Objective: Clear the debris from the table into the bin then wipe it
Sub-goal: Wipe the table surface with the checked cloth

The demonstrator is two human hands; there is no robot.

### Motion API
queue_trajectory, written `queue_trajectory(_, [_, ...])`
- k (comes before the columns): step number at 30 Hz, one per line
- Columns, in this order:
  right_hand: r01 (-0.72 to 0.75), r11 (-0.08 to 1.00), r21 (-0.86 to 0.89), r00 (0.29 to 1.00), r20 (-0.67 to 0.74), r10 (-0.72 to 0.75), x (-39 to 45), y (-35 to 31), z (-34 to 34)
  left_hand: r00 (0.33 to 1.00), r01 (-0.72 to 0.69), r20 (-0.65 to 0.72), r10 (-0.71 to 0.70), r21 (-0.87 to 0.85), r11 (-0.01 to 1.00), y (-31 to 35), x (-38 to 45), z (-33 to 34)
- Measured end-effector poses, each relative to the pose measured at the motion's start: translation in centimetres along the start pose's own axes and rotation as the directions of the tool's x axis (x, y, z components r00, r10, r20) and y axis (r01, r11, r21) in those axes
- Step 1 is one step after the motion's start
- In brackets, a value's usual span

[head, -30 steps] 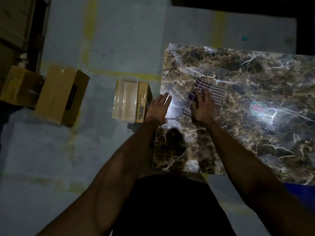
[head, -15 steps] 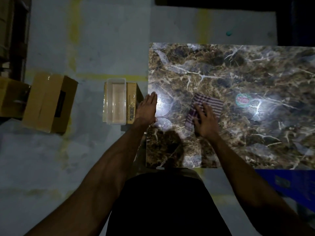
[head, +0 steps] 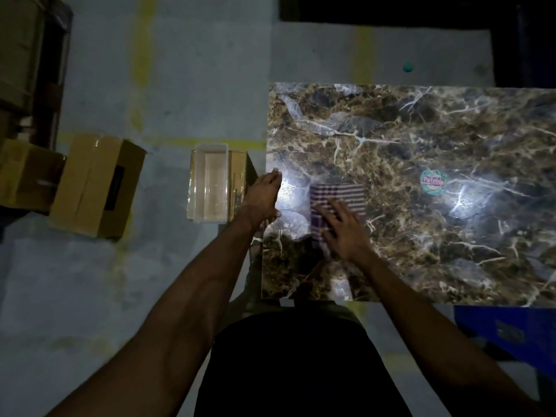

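A striped purple and white cloth (head: 340,197) lies flat on the brown marble-patterned table (head: 421,236), near its left side. My right hand (head: 343,233) presses flat on the cloth's near part, fingers spread. My left hand (head: 263,200) rests at the table's left edge, fingers together and extended, holding nothing. A clear plastic bin (head: 209,188) sits on a cardboard box on the floor, just left of the table and my left hand. A round sticker (head: 432,182) shows on the table to the right of the cloth.
A cardboard box (head: 93,188) lies on the floor further left, with more boxes (head: 21,173) and shelving beyond it. A blue crate (head: 511,329) stands below the table's near right edge. Grey floor with yellow lines surrounds the table.
My right hand has slid the cloth across the table, first toward me and to the right, then back left. My left hand has stayed at the table's left edge.
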State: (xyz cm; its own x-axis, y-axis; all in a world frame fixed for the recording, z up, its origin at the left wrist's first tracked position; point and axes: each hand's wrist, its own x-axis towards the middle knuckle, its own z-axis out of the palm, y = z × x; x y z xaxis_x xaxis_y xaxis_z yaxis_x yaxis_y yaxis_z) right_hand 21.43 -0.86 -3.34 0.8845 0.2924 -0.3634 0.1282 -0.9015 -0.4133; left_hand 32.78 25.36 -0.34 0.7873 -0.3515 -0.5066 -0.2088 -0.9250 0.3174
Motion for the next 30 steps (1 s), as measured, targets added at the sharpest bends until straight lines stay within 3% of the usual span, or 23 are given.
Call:
queue_trajectory(3, [-0.136,0.991,-0.004,0.988,-0.075,0.136,3.5,1.5,-1.8,0.998,-0.037,0.044,0.037,-0.007,0.999,-0.8,0.8,-1.2])
queue_trajectory(6, [-0.179,0.984,0.022,0.973,-0.145,0.180,9.3,-0.7,-2.9,0.999,-0.015,0.038,0.016,-0.012,1.000,-0.9,1.1,-1.6])
queue_trajectory(11, [-0.054,0.999,0.006,0.996,-0.073,0.055,11.1,-5.9,-0.7,1.000,0.012,0.021,-0.010,-0.102,0.995,-1.5,1.8,-1.1])
queue_trajectory(15, [0.111,0.992,-0.053,0.994,0.021,-0.110,6.8,-4.6,-0.5,0.997,0.047,-0.046,-0.056,-0.171,0.984,-2.5,2.3,-1.4])
queue_trajectory(17, [0.108,0.992,-0.063,0.994,0.032,-0.106,6.8,-2.9,-1.6,0.995,0.073,-0.049,-0.082,-0.164,0.984,-2.9,2.1,-1.8])
queue_trajectory(23, [-0.117,0.993,-0.025,0.989,-0.099,0.114,16.6,-4.2,-4.5,0.995,0.070,-0.065,-0.081,-0.151,0.986,-3.8,1.4,-1.8])
queue_trajectory(26, [-0.063,0.998,-0.027,0.996,-0.068,0.061,19.6,-7.5,-4.0,0.992,0.095,-0.063,-0.109,-0.188,0.978,-4.2,1.3,-1.6])
queue_trajectory(30, [0.078,0.995,-0.066,0.997,0.003,-0.078,16.9,-9.0,-2.6,0.978,0.183,-0.047,-0.204,-0.287,0.940,-5.3,1.7,-1.1])
